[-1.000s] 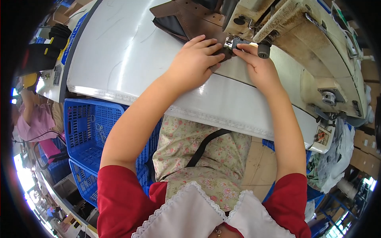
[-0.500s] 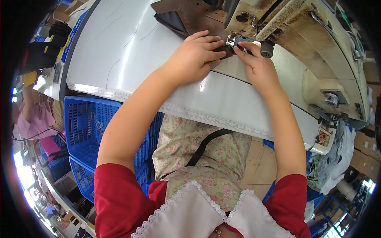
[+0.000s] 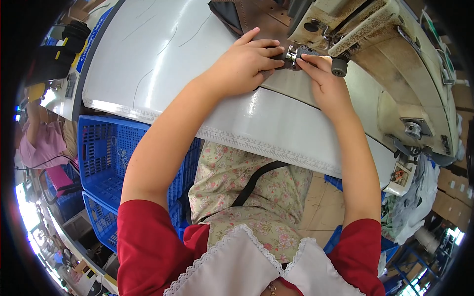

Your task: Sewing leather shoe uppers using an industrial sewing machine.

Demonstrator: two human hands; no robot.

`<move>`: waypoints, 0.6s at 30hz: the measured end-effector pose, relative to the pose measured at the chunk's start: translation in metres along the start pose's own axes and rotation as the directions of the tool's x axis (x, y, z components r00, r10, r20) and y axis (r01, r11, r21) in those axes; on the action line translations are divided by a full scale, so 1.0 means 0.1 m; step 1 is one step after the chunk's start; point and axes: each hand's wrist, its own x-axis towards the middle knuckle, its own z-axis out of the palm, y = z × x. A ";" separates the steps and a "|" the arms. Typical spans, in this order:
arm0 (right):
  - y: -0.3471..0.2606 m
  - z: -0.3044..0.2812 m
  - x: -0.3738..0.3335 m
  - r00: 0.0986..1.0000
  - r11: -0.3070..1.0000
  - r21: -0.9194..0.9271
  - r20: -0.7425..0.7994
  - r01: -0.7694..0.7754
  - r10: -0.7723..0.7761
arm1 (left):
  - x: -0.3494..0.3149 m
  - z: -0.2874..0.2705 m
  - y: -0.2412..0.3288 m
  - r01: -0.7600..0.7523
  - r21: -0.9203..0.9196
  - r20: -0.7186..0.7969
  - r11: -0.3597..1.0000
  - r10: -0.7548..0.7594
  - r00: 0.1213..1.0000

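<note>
Left hand (image 3: 247,63) palm down, fingers slightly spread, on the near end of the brown leather piece (image 3: 266,29); I lose what's under the palm. Leather runs on beyond that hand across the worktop (image 3: 133,74), cut off at the top. Right hand (image 3: 327,83) has fingertips at a dark block (image 3: 308,50) beside the sewing machine (image 3: 395,74); pinching or just touching, I can't tell.

I can't see all of the brown leather piece (image 3: 270,28): it runs off the upper edge, and the left hand (image 3: 249,64) hides some of it. Near top centre, the right hand (image 3: 323,76) covers part of a dark fitting (image 3: 307,51). The sewing machine (image 3: 405,69) is cut off at upper right. At left, the left forearm (image 3: 170,126) blocks part of a blue basket (image 3: 94,153); its pale loops (image 3: 121,154) are too small to identify.
</note>
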 end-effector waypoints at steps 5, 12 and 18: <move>-0.03 0.01 0.00 1.000 1.000 0.009 -0.007 -0.020 0.021 | -0.01 0.00 0.01 0.030 0.010 -0.013 0.999 -0.030 0.999; -0.01 0.05 0.01 0.999 1.000 -0.028 -0.039 -0.006 0.005 | 0.01 0.01 -0.01 0.052 0.064 0.009 0.997 -0.053 0.999; -0.02 0.08 -0.01 0.999 0.996 -0.080 -0.023 -0.048 0.047 | 0.03 0.06 -0.02 0.073 0.049 -0.023 0.996 -0.072 0.997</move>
